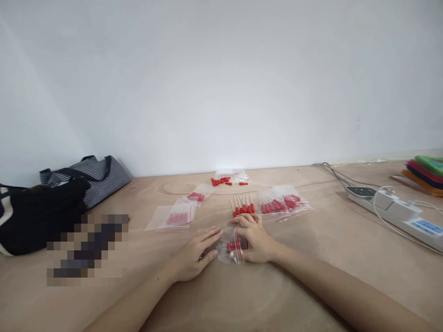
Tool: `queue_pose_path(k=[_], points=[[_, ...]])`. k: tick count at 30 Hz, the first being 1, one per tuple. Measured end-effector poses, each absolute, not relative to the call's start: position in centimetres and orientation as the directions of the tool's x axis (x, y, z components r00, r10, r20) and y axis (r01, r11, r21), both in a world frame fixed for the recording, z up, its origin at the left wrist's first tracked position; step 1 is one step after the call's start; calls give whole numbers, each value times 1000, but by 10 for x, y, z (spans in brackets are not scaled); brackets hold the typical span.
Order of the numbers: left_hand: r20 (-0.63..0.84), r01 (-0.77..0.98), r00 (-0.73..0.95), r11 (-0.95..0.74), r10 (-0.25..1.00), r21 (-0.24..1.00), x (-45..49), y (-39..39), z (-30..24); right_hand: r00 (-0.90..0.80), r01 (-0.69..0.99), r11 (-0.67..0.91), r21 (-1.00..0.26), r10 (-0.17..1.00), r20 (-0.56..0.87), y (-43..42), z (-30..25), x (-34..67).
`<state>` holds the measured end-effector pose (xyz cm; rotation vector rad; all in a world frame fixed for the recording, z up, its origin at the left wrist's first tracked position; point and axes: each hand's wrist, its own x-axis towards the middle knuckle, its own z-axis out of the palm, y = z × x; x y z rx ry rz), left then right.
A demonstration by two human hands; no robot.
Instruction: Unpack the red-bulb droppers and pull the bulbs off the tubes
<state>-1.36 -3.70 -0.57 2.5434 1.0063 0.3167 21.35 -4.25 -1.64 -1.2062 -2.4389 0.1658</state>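
A small clear zip bag [224, 256] with red rubber-looking pieces [232, 247] in it lies between my two hands on the table. My left hand [194, 256] rests at the bag's left end, fingers stretched and thumb apart, touching the plastic. At the other end, my right hand [256, 237] grips the bag near its red zip line, thumb below and fingers above. Just beyond my right fingers lies a row of thin pale sticks with red bulb ends [244, 208], like droppers. What the red pieces in the bag are attached to is hidden.
Filled zip bags lie left [178, 217] and right [280, 203]. Loose red bulbs [221, 181] lie near the wall [221, 83]. A power strip [398, 216] with cables and coloured stacked items [429, 173] are at right; dark bags [44, 212] and a blurred patch [88, 246] at left.
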Motion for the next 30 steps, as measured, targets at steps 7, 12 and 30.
queue_pose_path(k=[7, 12, 30], points=[[25, 626, 715, -656, 698, 421, -14, -38, -3, -612, 706, 685, -181, 718, 333, -44, -6, 226], [47, 608, 717, -657, 696, 446, -16, -35, -7, -618, 730, 656, -193, 754, 222, -42, 10, 253], [24, 645, 702, -649, 712, 403, -19, -35, -9, -532, 799, 526, -292, 844, 65, -30, 34, 298]])
